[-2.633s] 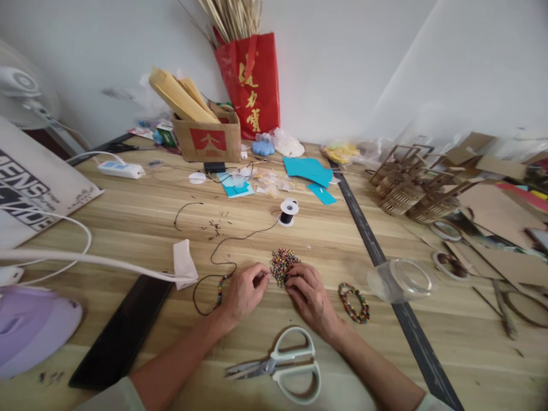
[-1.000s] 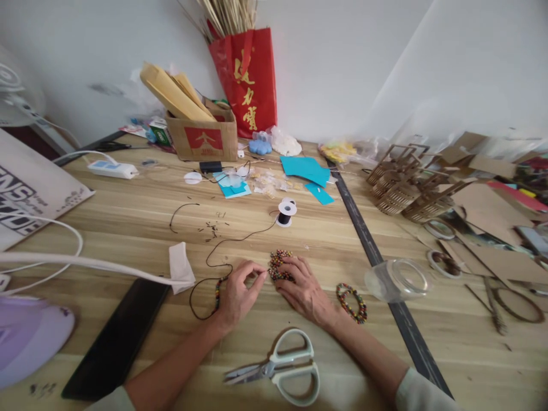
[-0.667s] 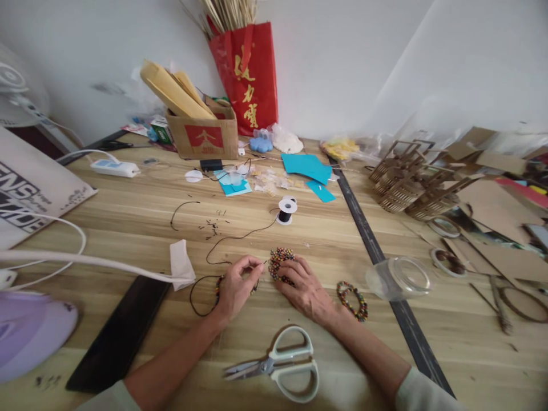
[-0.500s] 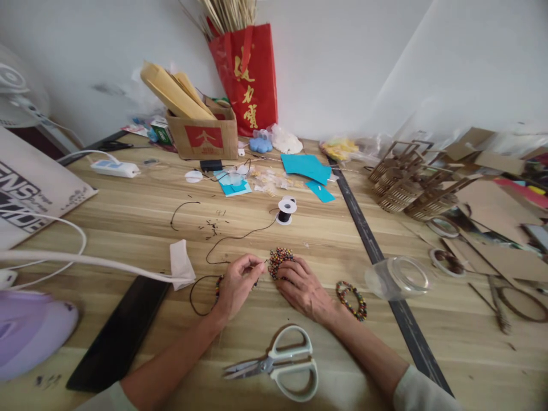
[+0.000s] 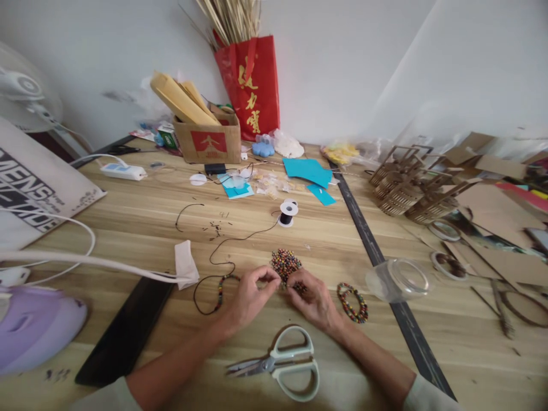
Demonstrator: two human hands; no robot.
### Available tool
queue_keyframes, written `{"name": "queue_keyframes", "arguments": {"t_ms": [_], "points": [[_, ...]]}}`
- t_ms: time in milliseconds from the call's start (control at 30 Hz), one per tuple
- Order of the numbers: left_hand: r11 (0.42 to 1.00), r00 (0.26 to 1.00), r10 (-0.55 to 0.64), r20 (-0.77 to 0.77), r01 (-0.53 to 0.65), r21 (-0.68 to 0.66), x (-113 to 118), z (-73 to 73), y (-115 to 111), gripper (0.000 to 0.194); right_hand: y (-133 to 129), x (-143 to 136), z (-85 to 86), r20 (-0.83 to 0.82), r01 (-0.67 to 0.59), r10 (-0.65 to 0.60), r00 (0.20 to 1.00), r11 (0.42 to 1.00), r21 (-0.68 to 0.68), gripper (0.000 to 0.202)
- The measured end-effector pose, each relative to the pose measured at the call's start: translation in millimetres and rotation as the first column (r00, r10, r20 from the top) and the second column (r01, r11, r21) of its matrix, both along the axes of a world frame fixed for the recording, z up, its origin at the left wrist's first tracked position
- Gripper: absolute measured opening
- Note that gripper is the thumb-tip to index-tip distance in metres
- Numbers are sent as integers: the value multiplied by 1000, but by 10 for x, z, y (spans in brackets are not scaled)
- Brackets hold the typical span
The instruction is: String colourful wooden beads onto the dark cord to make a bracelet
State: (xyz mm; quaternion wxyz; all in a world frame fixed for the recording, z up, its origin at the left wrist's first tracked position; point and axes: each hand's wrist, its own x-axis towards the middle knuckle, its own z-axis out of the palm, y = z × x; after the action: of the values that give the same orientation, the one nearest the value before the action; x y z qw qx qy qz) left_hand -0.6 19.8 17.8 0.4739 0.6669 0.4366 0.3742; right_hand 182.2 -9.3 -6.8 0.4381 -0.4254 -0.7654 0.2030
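My left hand (image 5: 256, 294) is closed in a pinch at the left of a pile of small coloured beads (image 5: 285, 262); the cord's end between its fingertips is too small to make out. My right hand (image 5: 311, 297) has its fingers curled together at the pile's lower edge, and what they hold is hidden. A black cord (image 5: 218, 249) runs from a white spool (image 5: 287, 213) down to a string of threaded beads (image 5: 221, 292) beside my left hand. Right of my right hand lies a coiled bead bracelet (image 5: 352, 302).
Scissors (image 5: 278, 363) lie near the front edge, below both hands. A clear plastic container (image 5: 398, 279) lies at the right. The left side holds a black tray (image 5: 128, 331), white paper (image 5: 185, 264) and a purple appliance (image 5: 40, 331). Blue paper (image 5: 307, 171) is further back.
My right hand has drawn back from over the beads, uncovering more of the pile, and its fingers have curled. My left hand has moved slightly right and down, and more of the threaded beads shows.
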Motion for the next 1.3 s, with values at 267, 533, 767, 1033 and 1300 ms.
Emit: {"name": "queue_keyframes", "arguments": {"t_ms": [267, 533, 767, 1033, 1300], "points": [[991, 996, -20, -88, 31, 130, 53, -289, -95, 11, -189, -51, -141, -135, 88, -118, 984, 975, -206, 5], [976, 997, -56, -52, 66, 208, 10, -322, -91, 11, -183, -29, -150, -179, 32, -81, 980, 966, -257, 4], [982, 995, -81, -66, 91, 169, 4, -354, -66, 10, -166, -18, -136, -179, -1, -48, 983, 964, -264, 5], [980, 993, -82, -83, 96, 174, -9, -324, -69, 11, -160, -15, -126, -171, 4, -49, 984, 968, -252, 7], [980, 992, -71, -101, 89, 180, -1, -313, -78, 11, -154, -13, -127, -168, 0, -46, 985, 965, -262, 7]]}}
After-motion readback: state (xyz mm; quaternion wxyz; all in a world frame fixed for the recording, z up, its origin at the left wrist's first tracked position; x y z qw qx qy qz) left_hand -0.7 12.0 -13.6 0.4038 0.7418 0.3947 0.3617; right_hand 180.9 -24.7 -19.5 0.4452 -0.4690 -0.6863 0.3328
